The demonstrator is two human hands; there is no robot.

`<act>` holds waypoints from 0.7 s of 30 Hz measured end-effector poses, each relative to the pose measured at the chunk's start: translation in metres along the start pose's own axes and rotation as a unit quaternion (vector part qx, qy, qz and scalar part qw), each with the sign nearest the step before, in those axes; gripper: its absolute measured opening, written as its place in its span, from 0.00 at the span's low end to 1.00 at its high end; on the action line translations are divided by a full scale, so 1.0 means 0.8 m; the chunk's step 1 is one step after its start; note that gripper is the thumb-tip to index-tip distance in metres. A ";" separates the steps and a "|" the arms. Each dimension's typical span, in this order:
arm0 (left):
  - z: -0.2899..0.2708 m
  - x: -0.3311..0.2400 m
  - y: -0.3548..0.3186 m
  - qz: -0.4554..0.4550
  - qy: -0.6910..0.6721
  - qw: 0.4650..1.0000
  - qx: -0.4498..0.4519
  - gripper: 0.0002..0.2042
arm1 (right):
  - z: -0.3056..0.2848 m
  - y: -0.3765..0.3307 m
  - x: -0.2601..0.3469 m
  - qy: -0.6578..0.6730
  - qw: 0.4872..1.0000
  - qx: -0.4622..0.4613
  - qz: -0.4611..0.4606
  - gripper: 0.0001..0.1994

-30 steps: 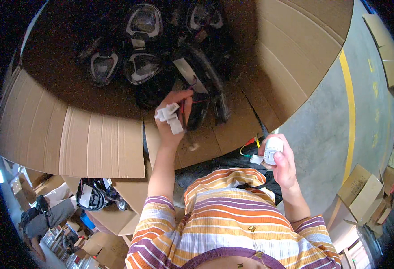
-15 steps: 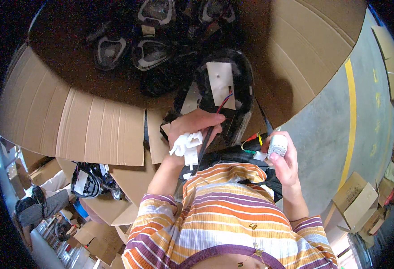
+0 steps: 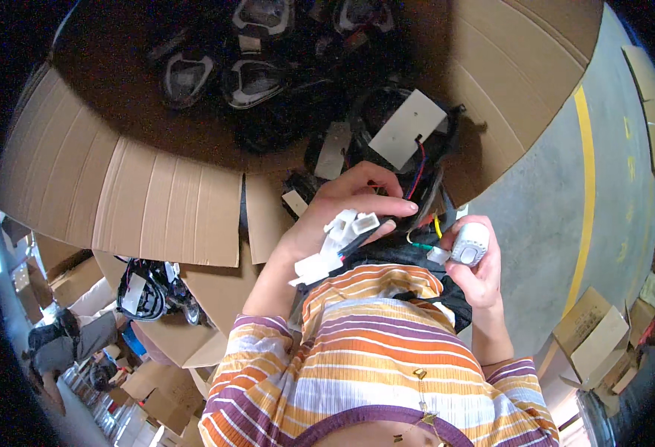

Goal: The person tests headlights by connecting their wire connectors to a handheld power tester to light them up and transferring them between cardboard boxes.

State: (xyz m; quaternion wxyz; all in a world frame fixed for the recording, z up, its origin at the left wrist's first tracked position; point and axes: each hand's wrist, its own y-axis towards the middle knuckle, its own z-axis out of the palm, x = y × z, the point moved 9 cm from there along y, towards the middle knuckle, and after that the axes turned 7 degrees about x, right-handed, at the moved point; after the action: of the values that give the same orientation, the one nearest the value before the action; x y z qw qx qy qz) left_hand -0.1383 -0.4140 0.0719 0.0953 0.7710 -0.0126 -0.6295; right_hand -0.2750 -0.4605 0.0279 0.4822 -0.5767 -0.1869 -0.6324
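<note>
My left hand [image 3: 346,201] is at the near edge of the large cardboard box, its fingers closed on a black cable [image 3: 357,242]. White plastic connectors [image 3: 353,226] hang from the cable on the wrist side. Just beyond my fingertips, red and blue wires [image 3: 421,167] run up to a flat white piece [image 3: 409,128] lying tilted on a dark part. At the right, my right hand [image 3: 484,276] grips a white rounded device [image 3: 469,243] with a ribbed edge. Beside it, a small white plug [image 3: 438,255] sits on a green-tipped wire, near a yellow wire [image 3: 438,226].
Inside the box [image 3: 171,201] lie several dark parts with grey-framed clear windows [image 3: 257,82]. Another carton [image 3: 201,298] at the left holds black cabled parts [image 3: 145,294]. A grey floor with a yellow line [image 3: 584,186] extends right. Another person [image 3: 74,335] is at far left.
My left hand has shifted right and slightly farther away, with the cable and connectors. The flat white piece has turned and moved right. My right hand still holds the white device, barely moved.
</note>
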 end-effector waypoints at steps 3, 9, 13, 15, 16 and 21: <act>0.026 0.023 -0.002 -0.048 -0.066 0.995 0.050 0.08 | -0.001 -0.003 0.006 -0.007 1.000 -0.007 -0.009 0.20; 0.053 0.028 -0.010 -0.119 -0.037 0.979 0.163 0.06 | -0.014 -0.011 0.018 -0.015 0.999 -0.021 -0.044 0.19; 0.040 0.039 -0.025 -0.101 -0.077 0.989 0.068 0.06 | -0.021 -0.011 0.024 0.006 0.997 -0.029 -0.066 0.20; 0.041 0.037 -0.026 -0.082 -0.067 0.988 0.115 0.05 | -0.024 -0.010 0.026 0.021 0.997 -0.019 -0.068 0.20; 0.047 0.033 -0.026 -0.062 -0.055 0.984 0.158 0.05 | -0.023 -0.009 0.028 0.035 0.997 -0.005 -0.070 0.20; 0.065 0.026 -0.029 -0.018 -0.098 0.946 0.310 0.06 | -0.026 -0.004 0.029 0.053 0.995 0.043 -0.070 0.19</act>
State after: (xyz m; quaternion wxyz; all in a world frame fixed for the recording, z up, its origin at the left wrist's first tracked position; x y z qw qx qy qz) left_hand -0.1867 -0.4011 0.0385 -0.1616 0.6973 -0.2023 -0.6684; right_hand -0.2862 -0.4850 0.0447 0.4703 -0.5065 -0.2286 -0.6856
